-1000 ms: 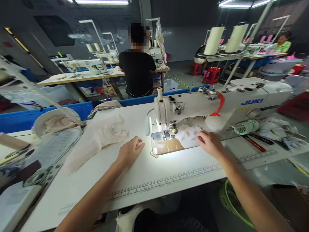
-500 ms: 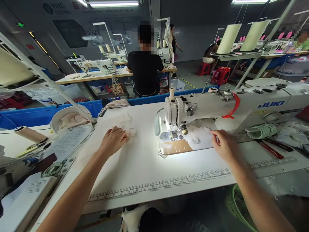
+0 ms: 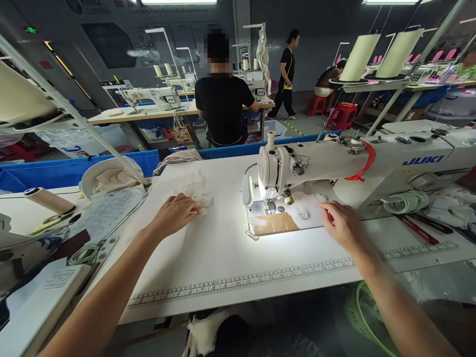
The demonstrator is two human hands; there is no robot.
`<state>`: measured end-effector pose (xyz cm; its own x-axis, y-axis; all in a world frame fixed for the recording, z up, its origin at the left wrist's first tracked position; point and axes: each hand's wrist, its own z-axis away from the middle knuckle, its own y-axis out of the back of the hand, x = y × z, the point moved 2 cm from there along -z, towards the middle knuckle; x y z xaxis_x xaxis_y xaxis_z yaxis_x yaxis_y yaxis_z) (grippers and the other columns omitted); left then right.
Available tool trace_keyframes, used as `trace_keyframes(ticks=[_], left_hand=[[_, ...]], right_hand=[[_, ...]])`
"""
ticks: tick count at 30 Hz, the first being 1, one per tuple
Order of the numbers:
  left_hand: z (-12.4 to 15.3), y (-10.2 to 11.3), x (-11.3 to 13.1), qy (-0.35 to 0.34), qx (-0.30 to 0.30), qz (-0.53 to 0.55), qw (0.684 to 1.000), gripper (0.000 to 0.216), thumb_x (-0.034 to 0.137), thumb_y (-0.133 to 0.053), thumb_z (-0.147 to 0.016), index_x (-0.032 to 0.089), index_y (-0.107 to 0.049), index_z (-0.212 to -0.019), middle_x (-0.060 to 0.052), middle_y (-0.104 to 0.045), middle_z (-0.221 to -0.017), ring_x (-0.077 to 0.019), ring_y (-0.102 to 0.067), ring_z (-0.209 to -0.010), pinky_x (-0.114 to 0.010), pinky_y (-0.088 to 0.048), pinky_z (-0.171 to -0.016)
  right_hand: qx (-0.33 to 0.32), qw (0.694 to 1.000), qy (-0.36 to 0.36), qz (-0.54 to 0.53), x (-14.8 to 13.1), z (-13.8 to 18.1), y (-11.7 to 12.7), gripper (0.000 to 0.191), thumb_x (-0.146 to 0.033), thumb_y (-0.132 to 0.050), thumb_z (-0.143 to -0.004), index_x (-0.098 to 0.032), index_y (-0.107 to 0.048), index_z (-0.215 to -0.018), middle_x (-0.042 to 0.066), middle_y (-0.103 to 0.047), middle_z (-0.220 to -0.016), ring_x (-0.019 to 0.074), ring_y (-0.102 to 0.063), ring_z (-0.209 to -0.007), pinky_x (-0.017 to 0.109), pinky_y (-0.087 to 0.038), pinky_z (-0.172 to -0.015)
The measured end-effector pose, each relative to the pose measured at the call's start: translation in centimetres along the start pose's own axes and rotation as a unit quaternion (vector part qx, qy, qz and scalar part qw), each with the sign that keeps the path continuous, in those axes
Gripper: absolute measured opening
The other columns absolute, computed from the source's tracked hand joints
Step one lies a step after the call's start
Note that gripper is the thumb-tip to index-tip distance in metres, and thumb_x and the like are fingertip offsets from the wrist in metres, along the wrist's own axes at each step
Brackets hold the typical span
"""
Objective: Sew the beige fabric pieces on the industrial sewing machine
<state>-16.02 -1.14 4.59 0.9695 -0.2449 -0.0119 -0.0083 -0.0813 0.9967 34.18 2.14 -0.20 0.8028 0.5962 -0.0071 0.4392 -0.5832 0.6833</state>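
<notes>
My left hand (image 3: 176, 213) rests on the white tabletop left of the sewing machine (image 3: 280, 171). Its fingers are curled down on a thin, sheer whitish fabric piece (image 3: 204, 200), and the palm side is hidden. My right hand (image 3: 340, 222) is at the right of the machine bed, palm turned inward. Its forefinger reaches to the edge of some white fabric (image 3: 307, 204) lying on the bed; thumb and forefinger look apart. The machine's lamp lights the needle area and the brown patch (image 3: 277, 223) on the bed plate.
A printed ruler (image 3: 238, 285) runs along the table's front edge. Red-handled snips (image 3: 420, 230) and a coil of pale green cord (image 3: 406, 202) lie at right. A thread cone (image 3: 48, 201) and papers (image 3: 106, 215) are at left. A co-worker (image 3: 225, 104) sits ahead.
My right hand has shifted slightly left along the machine bed. The left hand stays at the sheer fabric. A person in the background has walked further into view, and the camera has turned a little.
</notes>
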Motion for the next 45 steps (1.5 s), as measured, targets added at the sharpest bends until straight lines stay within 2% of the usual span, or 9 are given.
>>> trace_keyframes(ticks=[5,8,13,18,20,28,31,35,45], left_hand=[[-0.4,-0.2,0.2,0.028,0.027,-0.003,0.999,0.024,0.029,-0.053,-0.086,0.023,-0.075,-0.093,-0.012,-0.082,-0.095,-0.0342,-0.073,-0.104,-0.047,-0.055,-0.096],[0.5,-0.2,0.1,0.049,0.056,-0.008,0.997,0.028,0.028,-0.051,-0.085,0.023,-0.078,-0.092,-0.014,-0.083,-0.096,-0.0367,-0.073,-0.103,-0.048,-0.057,-0.091],[1.6,0.3,0.7,0.038,0.096,0.027,0.994,0.028,0.034,-0.047,-0.088,0.024,-0.072,-0.080,-0.013,-0.079,-0.089,-0.0372,-0.073,-0.095,-0.049,-0.056,-0.084],[0.5,0.2,3.2,0.003,0.077,0.231,0.970,0.031,0.053,-0.050,-0.093,0.025,-0.063,-0.085,-0.008,-0.078,-0.091,-0.0261,-0.073,-0.081,-0.033,-0.054,-0.065],[-0.3,0.1,4.6,0.009,0.040,0.294,0.955,0.035,0.058,-0.051,-0.093,0.026,-0.063,-0.087,-0.005,-0.077,-0.087,-0.0232,-0.071,-0.076,-0.029,-0.048,-0.056],[-5.3,-0.4,12.9,-0.029,-0.049,0.357,0.932,0.029,0.051,-0.058,-0.082,0.025,-0.057,-0.071,0.000,-0.068,-0.065,-0.0177,-0.061,-0.063,-0.030,-0.048,-0.061],[-6.8,-1.5,14.8,-0.022,-0.087,0.422,0.902,0.030,0.053,-0.063,-0.079,0.026,-0.055,-0.070,0.001,-0.065,-0.062,-0.0188,-0.062,-0.063,-0.031,-0.050,-0.060],[-7.6,-2.7,15.5,-0.032,-0.084,0.472,0.877,0.036,0.061,-0.064,-0.082,0.026,-0.058,-0.074,-0.001,-0.069,-0.069,-0.0200,-0.065,-0.069,-0.033,-0.055,-0.066],[-7.2,-5.3,15.1,0.026,-0.085,0.406,0.909,0.024,0.049,-0.059,-0.083,0.026,-0.064,-0.078,0.001,-0.070,-0.077,-0.0200,-0.066,-0.075,-0.031,-0.051,-0.068]], right_hand=[[0.005,1.000,0.012,-0.022,-1.1,-0.5,0.4,0.022,-0.016,-0.049,-0.100,-0.021,-0.070,-0.103,0.004,-0.074,-0.080,0.0181,-0.064,-0.063,0.033,-0.046,-0.071],[-0.014,0.997,-0.004,-0.072,-3.7,-0.5,0.7,0.025,-0.017,-0.048,-0.103,-0.021,-0.072,-0.105,0.003,-0.074,-0.080,0.0176,-0.062,-0.063,0.033,-0.046,-0.071],[-0.141,0.981,-0.018,-0.132,-10.9,-0.3,0.5,0.028,-0.022,-0.050,-0.107,-0.020,-0.072,-0.123,0.006,-0.075,-0.103,0.0191,-0.066,-0.085,0.033,-0.048,-0.079],[-0.239,0.967,0.011,-0.089,-14.8,-1.5,-1.1,0.028,-0.029,-0.051,-0.108,-0.019,-0.070,-0.125,0.006,-0.066,-0.098,0.0194,-0.055,-0.084,0.034,-0.039,-0.079],[-0.251,0.966,0.022,-0.055,-14.9,-2.4,-1.8,0.026,-0.032,-0.051,-0.109,-0.020,-0.072,-0.118,0.006,-0.065,-0.097,0.0188,-0.050,-0.080,0.034,-0.034,-0.076],[-0.278,0.954,0.108,0.012,-12.7,-4.6,-3.4,0.031,-0.032,-0.047,-0.111,-0.018,-0.072,-0.124,0.009,-0.066,-0.097,0.0211,-0.050,-0.078,0.037,-0.032,-0.072],[-0.281,0.954,0.105,0.019,-12.4,-4.5,-3.6,0.029,-0.030,-0.047,-0.110,-0.019,-0.074,-0.111,0.008,-0.065,-0.095,0.0212,-0.050,-0.077,0.038,-0.033,-0.072],[-0.250,0.964,0.094,0.009,-12.8,-4.1,-3.4,0.028,-0.030,-0.048,-0.110,-0.020,-0.073,-0.104,0.007,-0.065,-0.094,0.0202,-0.049,-0.075,0.037,-0.033,-0.072],[-0.221,0.971,0.089,-0.002,-13.0,-3.9,-3.2,0.028,-0.028,-0.049,-0.109,-0.018,-0.075,-0.116,0.007,-0.065,-0.091,0.0221,-0.051,-0.078,0.039,-0.035,-0.074]])
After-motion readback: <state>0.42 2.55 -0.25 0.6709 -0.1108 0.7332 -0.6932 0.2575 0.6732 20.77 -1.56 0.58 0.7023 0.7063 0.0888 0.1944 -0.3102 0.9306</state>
